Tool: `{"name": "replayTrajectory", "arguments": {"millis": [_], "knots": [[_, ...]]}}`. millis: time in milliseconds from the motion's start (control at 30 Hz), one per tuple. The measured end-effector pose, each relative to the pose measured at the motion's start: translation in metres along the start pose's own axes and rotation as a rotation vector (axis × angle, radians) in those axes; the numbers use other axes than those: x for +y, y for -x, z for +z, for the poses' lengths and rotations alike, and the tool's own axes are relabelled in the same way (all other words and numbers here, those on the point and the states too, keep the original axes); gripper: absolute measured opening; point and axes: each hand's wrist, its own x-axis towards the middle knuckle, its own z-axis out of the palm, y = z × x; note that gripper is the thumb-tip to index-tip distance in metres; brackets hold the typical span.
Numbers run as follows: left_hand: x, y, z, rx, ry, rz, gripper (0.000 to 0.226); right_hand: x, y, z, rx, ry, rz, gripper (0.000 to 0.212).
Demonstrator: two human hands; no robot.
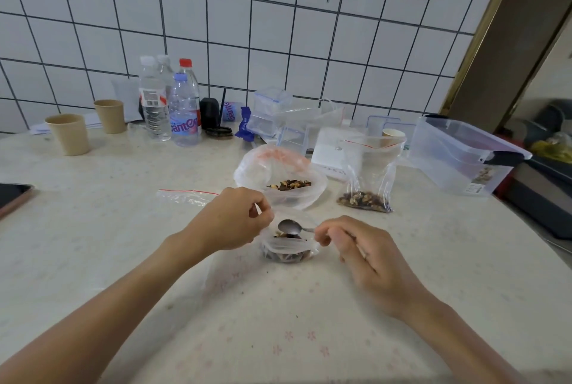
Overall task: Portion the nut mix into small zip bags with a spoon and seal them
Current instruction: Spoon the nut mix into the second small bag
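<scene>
Right hand (356, 247) pinches a spoon (289, 226), handle mostly hidden; left hand (230, 218) pinches the small zip bag (288, 249) rim, fingertips obscured.

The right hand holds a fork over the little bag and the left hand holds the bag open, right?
Not quite: it is a spoon, not a fork. The head view shows the right hand holding it over the little bag while the left hand holds the bag open.
</scene>
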Motion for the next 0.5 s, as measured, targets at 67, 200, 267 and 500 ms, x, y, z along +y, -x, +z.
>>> {"name": "replayTrajectory", "arguments": {"millis": [67, 200, 267, 500], "knots": [[-0.002, -0.001, -0.003, -0.012, -0.001, 0.003, 0.021, -0.001, -0.006, 0.000, 0.094, -0.201, 0.101, 0.030], [-0.007, -0.016, -0.011, 0.058, -0.021, -0.035, 0.031, -0.003, -0.025, 0.000, 0.278, -0.507, 0.228, 0.034], [-0.011, -0.031, -0.013, 0.196, -0.025, -0.112, 0.031, -0.001, -0.038, -0.001, 0.341, -0.623, 0.325, 0.037], [-0.031, -0.083, 0.003, 0.478, 0.107, -0.258, 0.089, 0.016, -0.091, 0.012, 0.429, -0.688, 0.536, 0.039]]}}
